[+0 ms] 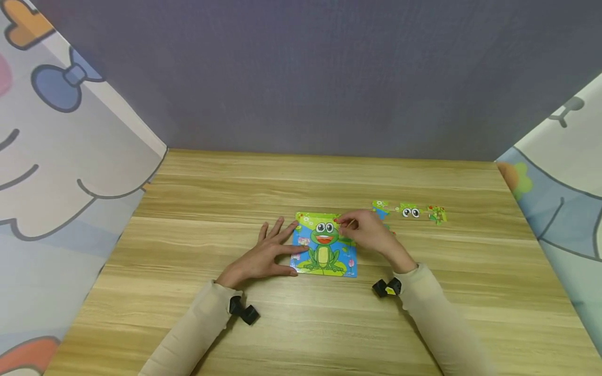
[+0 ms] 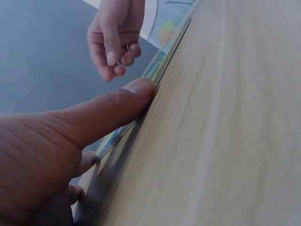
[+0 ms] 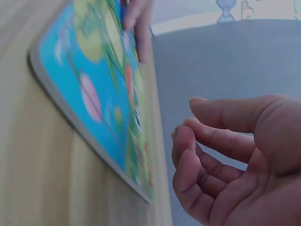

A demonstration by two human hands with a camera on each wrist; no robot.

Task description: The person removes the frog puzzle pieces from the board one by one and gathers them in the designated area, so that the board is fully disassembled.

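A square frog puzzle board (image 1: 323, 261) lies on the wooden table. In the head view, my left hand (image 1: 270, 254) rests at its left side, fingers spread and fairly straight, with fingertips over the edge. The left wrist view shows that thumb (image 2: 136, 92) pressing on the board's rim. My right hand (image 1: 364, 230) is over the board's upper right corner. In the right wrist view its thumb (image 3: 221, 112) and bent fingers (image 3: 188, 174) stand a little apart. A pale sliver shows among these fingers in the head view; I cannot tell whether they hold a piece.
Right of the board lie loose puzzle pieces: a piece with frog eyes (image 1: 411, 211), a green leafy piece (image 1: 437, 214) and a blue-green piece (image 1: 380, 209). A grey panel (image 1: 324, 78) stands behind the table, with cartoon-printed panels at both sides.
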